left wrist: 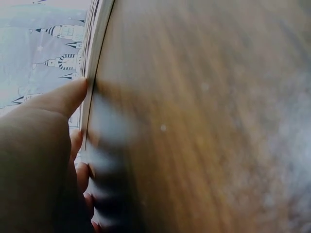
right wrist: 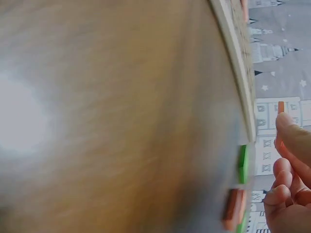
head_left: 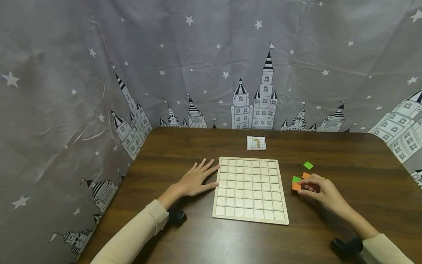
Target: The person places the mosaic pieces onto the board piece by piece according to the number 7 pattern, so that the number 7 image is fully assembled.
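Observation:
A pale wooden grid board [head_left: 248, 190] with rows of square recesses lies flat on the table. My left hand [head_left: 196, 179] rests beside it with spread fingers, thumb and index finger touching its left edge; the thumb [left wrist: 73, 94] meets that rim in the left wrist view. To the board's right, my right hand [head_left: 324, 190] pinches an orange square tile [head_left: 296, 186] between thumb and fingers. The right wrist view shows this orange tile [right wrist: 281, 107] raised off the table. Around that hand lie a green tile [head_left: 295, 179], another orange tile [head_left: 306, 175] and more green, partly hidden.
A lone green tile [head_left: 308, 165] lies farther back on the right. Behind the board is a small card [head_left: 256, 143] printed with a grid and a coloured figure. A grey curtain [head_left: 197, 66] with castles and stars hangs along the back of the brown table [head_left: 197, 238].

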`<state>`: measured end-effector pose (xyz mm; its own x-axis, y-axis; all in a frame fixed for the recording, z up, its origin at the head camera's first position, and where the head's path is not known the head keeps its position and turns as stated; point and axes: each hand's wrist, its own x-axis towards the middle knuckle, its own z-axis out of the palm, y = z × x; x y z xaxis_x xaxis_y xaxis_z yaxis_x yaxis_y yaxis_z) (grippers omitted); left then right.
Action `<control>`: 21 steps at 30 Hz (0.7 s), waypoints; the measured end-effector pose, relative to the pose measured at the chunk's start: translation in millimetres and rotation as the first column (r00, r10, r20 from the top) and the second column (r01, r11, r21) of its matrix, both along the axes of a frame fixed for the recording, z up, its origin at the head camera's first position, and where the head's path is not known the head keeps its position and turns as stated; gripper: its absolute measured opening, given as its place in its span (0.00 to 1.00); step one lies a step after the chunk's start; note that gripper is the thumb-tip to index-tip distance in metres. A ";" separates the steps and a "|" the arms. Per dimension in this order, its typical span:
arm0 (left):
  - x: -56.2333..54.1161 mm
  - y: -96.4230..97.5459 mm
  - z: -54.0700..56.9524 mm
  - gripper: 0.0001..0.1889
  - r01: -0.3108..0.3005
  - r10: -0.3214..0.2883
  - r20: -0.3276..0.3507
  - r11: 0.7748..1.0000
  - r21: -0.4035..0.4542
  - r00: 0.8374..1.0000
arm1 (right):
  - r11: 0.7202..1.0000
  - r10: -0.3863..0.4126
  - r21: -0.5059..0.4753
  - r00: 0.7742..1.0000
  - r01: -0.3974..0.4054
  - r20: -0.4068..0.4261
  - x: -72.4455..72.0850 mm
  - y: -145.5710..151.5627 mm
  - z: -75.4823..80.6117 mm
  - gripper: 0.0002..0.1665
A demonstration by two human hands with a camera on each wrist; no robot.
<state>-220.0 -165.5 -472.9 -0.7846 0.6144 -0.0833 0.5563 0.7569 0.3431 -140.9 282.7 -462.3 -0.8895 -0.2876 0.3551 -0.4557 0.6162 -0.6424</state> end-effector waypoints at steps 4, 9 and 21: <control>-0.3 -0.6 -1.4 0.39 0.001 -0.002 -0.016 1.000 -0.017 1.000 | 1.000 -0.003 -0.023 1.000 0.003 0.009 -8.0 -8.0 8.7 0.13; 0.4 -0.9 -1.2 0.40 0.007 -0.008 -0.030 1.000 -0.016 1.000 | 0.998 -0.008 -0.055 0.999 0.010 0.048 -21.0 -21.4 18.7 0.12; 0.8 -0.8 -1.0 0.40 0.003 -0.003 -0.018 1.000 -0.015 1.000 | 0.992 0.067 -0.117 0.990 -0.052 0.127 -52.2 -53.1 18.4 0.12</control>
